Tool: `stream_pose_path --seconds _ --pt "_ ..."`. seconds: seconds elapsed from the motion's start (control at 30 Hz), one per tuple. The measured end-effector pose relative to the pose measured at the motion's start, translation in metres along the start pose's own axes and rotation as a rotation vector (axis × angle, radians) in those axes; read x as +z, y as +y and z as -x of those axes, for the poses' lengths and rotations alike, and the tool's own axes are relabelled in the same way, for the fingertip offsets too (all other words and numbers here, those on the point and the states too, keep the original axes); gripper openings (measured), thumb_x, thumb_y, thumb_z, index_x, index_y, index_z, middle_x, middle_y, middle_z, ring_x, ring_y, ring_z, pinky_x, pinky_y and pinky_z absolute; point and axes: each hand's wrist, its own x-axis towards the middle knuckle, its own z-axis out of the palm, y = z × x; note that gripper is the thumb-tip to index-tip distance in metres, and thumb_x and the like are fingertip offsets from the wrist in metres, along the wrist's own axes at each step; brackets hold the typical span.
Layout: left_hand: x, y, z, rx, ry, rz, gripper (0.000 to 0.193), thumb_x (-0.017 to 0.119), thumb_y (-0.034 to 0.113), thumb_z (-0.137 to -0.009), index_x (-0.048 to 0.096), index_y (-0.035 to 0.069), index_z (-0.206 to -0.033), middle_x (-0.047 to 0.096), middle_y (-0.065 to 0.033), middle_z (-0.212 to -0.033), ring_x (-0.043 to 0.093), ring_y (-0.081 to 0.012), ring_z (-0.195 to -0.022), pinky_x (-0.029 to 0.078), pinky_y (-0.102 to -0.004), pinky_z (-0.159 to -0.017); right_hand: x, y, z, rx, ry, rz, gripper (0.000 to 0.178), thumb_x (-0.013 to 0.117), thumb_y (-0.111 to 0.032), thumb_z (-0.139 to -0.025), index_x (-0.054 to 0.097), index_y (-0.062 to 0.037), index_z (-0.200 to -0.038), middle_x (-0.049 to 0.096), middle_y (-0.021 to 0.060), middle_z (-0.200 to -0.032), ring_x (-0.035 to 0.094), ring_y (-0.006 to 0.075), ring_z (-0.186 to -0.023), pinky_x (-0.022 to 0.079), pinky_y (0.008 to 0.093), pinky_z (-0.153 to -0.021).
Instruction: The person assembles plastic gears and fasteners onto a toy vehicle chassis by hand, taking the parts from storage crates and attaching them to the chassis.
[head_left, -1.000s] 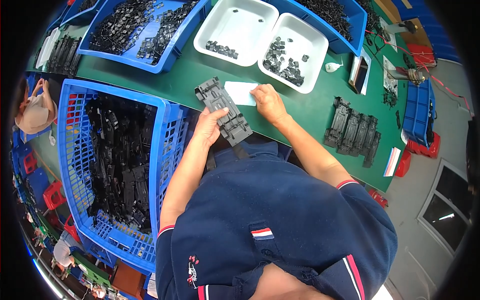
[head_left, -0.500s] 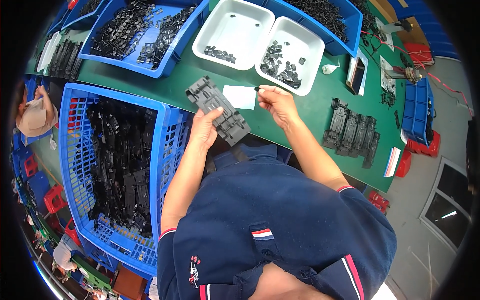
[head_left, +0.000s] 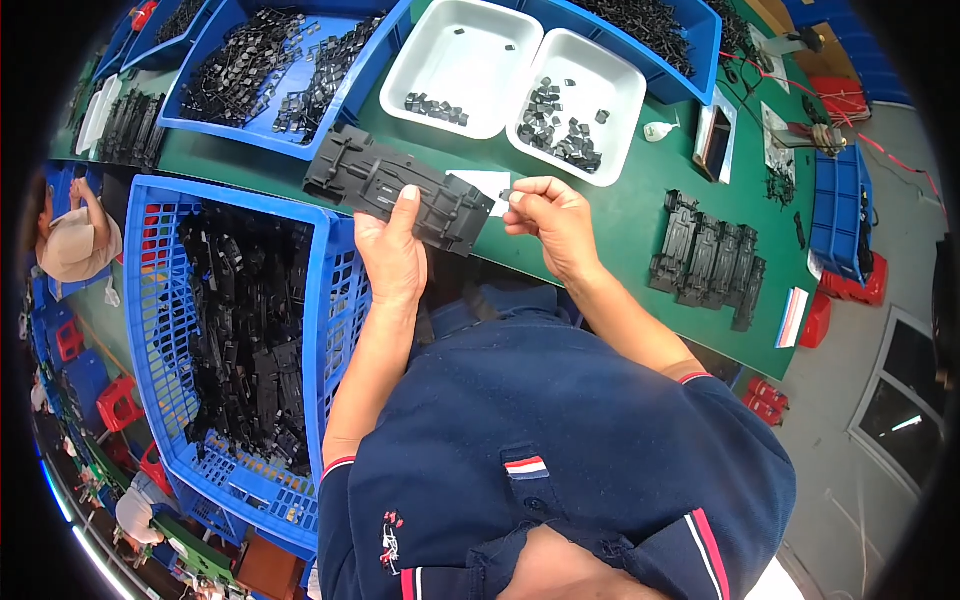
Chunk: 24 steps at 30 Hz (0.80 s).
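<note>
My left hand (head_left: 392, 255) grips a long black plastic chassis-like part (head_left: 350, 177), thumb on its upper face. Held above the table's near edge, that part lies aslant, its right end lower. Close to this right end, my right hand (head_left: 560, 225) pinches a small black plastic piece (head_left: 506, 195), mostly hidden by the fingertips. I cannot tell whether the piece touches the long part. Behind them a white paper (head_left: 482, 181) lies partly covered. Beyond are two white trays, the left tray (head_left: 455, 75) and the right tray (head_left: 605, 85), both with small black clips in them.
A blue crate (head_left: 325, 300) heaped with black parts stands at my left. Several similar chassis parts (head_left: 705, 255) lie in a row on the green table (head_left: 620, 215) at right. Blue bins (head_left: 345, 125) of small parts line the back. A small white bottle (head_left: 658, 131) stands near the right tray.
My left hand has turned the long part flatter, bringing its right end up toward my right hand. The right hand has moved slightly down with the small piece.
</note>
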Motion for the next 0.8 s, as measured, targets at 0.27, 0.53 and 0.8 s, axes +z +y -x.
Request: stream_pose_path --seconds 0.27,0.53,0.8 --pt "0.014 0.004 0.006 0.126 -0.008 -0.059 0.040 0.060 -0.003 -0.085 0.046 0.002 -0.122 0.055 -0.0067 -0.117 0.053 -0.0153 -0.105 0.041 -0.0305 -0.095 0.009 0.003 -0.003 -0.131 -0.037 0.060 0.012 0.064 -0.002 -0.082 0.060 0.0016 -0.093 0.066 0.0090 -0.083 0.065 0.0158 -0.072 0.055 0.0287 -0.069" --pt "0.019 0.004 0.010 0.200 -0.039 -0.155 0.039 0.061 -0.002 -0.086 0.046 0.002 -0.123 0.056 -0.0066 -0.117 0.053 -0.0141 -0.104 0.040 -0.0292 -0.095 0.018 0.000 -0.004 -0.178 -0.045 0.069 0.013 0.065 -0.001 -0.081 0.061 0.0022 -0.093 0.066 0.0086 -0.084 0.064 0.0137 -0.073 0.054 0.0271 -0.071" --pt "0.026 0.009 0.015 0.246 -0.084 -0.213 0.036 0.059 -0.001 -0.087 0.048 0.001 -0.122 0.056 -0.0073 -0.117 0.054 -0.0143 -0.104 0.041 -0.0286 -0.094 0.018 0.001 -0.009 -0.180 -0.025 0.079 0.012 0.066 0.000 -0.081 0.061 0.0019 -0.092 0.066 0.0082 -0.083 0.063 0.0123 -0.071 0.053 0.0258 -0.069"
